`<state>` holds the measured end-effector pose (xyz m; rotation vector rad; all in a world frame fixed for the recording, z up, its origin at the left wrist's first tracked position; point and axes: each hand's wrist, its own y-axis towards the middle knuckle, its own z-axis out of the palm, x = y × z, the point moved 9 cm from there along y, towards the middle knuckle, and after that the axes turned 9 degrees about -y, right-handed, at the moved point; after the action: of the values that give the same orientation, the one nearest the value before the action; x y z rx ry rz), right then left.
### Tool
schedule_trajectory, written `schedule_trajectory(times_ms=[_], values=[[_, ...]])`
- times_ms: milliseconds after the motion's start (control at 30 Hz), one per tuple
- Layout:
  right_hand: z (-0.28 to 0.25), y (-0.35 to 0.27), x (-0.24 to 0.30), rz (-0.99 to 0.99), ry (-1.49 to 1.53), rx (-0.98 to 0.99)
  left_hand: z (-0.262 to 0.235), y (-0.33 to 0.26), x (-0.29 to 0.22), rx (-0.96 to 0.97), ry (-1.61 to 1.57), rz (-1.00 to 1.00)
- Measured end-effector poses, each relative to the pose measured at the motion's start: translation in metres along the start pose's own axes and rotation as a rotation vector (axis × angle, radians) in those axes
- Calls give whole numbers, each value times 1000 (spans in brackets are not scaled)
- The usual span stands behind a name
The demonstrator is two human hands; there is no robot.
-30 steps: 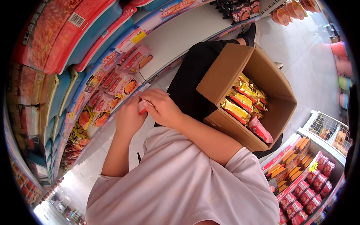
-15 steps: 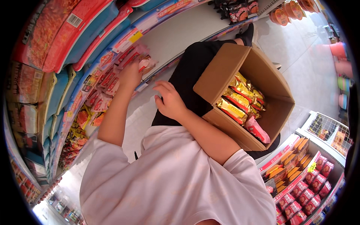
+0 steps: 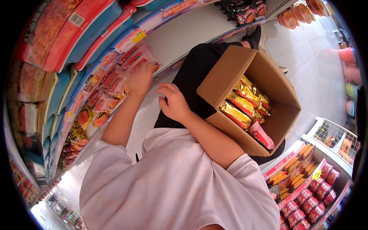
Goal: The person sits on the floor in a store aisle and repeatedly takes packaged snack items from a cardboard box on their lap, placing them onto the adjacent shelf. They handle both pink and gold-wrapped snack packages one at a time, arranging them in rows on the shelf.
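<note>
At the edge of the left shelf, my left hand (image 3: 141, 79) rests against a row of pink snack packets (image 3: 136, 57), its fingers stretched over the front ones. Part of the packets under it is hidden. My right hand (image 3: 174, 102) hangs above my dark-trousered leg, fingers loosely bent and apart, holding nothing. To its right, an open cardboard box (image 3: 226, 71) lies tilted by my legs. Inside are several gold-and-red packets (image 3: 242, 100) and one pink packet (image 3: 261, 135).
Yellow packets (image 3: 82, 119) fill the nearer end of the low shelf. Large red packs (image 3: 67, 32) stand on the shelf above it. Black packets (image 3: 245, 11) sit at the far end. A display rack (image 3: 306, 184) with orange and red packets stands at the lower right.
My left hand has come down onto the pink packets and slightly nearer to me; the packet at its fingertips now lies among the row. My right hand stays almost still.
</note>
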<state>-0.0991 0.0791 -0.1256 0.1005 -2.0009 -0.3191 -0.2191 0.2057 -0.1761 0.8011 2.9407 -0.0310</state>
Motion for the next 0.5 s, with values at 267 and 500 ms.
schedule_trajectory(times_ms=[267, 500], values=[[-1, -2, 1, 33, -15, 37, 45, -32, 3, 142, -182, -78], [4, 0, 0, 27, -17, 59, 61, -105, 79, 230, -153, -379]])
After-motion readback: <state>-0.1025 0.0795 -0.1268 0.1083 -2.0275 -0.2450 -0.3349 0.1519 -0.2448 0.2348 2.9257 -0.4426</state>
